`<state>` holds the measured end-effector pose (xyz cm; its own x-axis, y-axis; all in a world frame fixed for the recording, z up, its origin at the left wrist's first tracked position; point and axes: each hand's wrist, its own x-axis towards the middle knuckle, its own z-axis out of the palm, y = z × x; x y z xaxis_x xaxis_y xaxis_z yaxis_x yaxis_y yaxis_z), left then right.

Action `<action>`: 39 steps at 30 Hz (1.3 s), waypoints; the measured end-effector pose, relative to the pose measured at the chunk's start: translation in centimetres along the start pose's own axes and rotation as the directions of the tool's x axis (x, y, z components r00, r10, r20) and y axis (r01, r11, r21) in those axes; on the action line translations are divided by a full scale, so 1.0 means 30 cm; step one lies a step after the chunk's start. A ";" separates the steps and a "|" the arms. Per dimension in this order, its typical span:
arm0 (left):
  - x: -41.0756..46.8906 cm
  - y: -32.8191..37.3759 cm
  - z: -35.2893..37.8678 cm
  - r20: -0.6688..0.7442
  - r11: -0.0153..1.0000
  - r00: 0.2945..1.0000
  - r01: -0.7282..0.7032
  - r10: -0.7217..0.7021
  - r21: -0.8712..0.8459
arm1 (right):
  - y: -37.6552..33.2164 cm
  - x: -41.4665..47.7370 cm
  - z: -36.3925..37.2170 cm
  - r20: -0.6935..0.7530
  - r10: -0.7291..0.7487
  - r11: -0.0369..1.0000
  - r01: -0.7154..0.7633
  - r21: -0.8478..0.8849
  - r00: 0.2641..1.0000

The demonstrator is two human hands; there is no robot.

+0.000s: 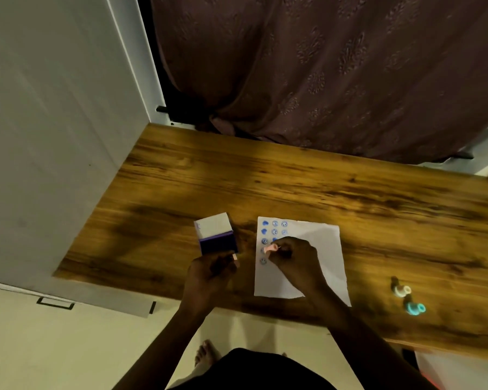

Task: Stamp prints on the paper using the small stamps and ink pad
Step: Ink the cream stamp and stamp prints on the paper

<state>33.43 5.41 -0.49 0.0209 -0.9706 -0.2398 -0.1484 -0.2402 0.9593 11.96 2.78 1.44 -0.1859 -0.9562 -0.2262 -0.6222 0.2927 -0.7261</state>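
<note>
A white sheet of paper [319, 249] lies on the wooden table [293, 187], with several blue round prints in columns along its left side. My right hand [290, 257] rests on the paper and pinches a small pink stamp [271, 247] over the prints. An open ink pad [216, 235], white lid raised above a dark blue base, stands left of the paper. My left hand [212, 273] holds its near edge, with something small and pink by the fingertips.
Two more small stamps lie at the table's right: a cream one [401, 289] and a teal one [414, 307]. A brown curtain [321, 66] hangs behind the table; a white wall panel [54, 136] stands at its left edge.
</note>
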 end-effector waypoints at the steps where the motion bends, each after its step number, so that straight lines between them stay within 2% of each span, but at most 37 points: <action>1: -0.003 0.006 0.012 0.005 1.000 1.000 0.002 -0.002 -0.002 | 0.001 -0.007 -0.020 -0.011 0.073 0.989 -0.071 0.132 0.997; 4: -0.010 0.026 0.052 0.059 0.999 0.998 -0.006 0.008 -0.034 | 0.015 -0.046 -0.066 0.101 0.213 0.801 -0.233 0.551 0.972; 5: -0.011 0.032 0.063 0.085 0.999 0.996 -0.019 0.023 -0.038 | 0.023 -0.065 -0.077 0.143 0.207 0.745 -0.251 0.618 0.968; 7: -0.012 0.047 0.089 0.138 0.998 0.990 -0.034 0.040 -0.044 | 0.039 -0.101 -0.097 0.206 0.162 0.696 -0.260 0.670 0.965; 11: -0.015 0.066 0.129 0.199 0.999 0.980 -0.007 0.017 -0.052 | 0.046 -0.138 -0.113 0.262 0.113 0.719 -0.260 0.644 0.958; 17: -0.031 0.119 0.166 0.296 0.997 0.955 -0.005 0.026 -0.072 | 0.039 -0.153 -0.156 0.253 0.024 0.756 -0.183 0.628 0.967; 25: -0.033 0.157 0.196 0.336 0.998 0.940 -0.040 0.057 -0.055 | 0.057 -0.157 -0.191 0.248 -0.030 0.798 -0.127 0.590 0.968; 34: -0.024 0.171 0.233 0.358 0.989 0.926 -0.141 0.119 0.037 | 0.082 -0.163 -0.244 0.275 -0.011 0.852 -0.135 0.506 0.961; 39: -0.028 0.172 0.308 0.356 0.991 0.927 -0.133 0.116 0.021 | 0.121 -0.163 -0.288 0.242 0.051 0.860 -0.166 0.482 0.969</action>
<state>23.51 5.13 3.28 -0.3502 -0.9223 -0.1637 -0.1707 -0.1090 0.9793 4.04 8.48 5.51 -0.0276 -0.9102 -0.4133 -0.1376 0.4130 -0.9003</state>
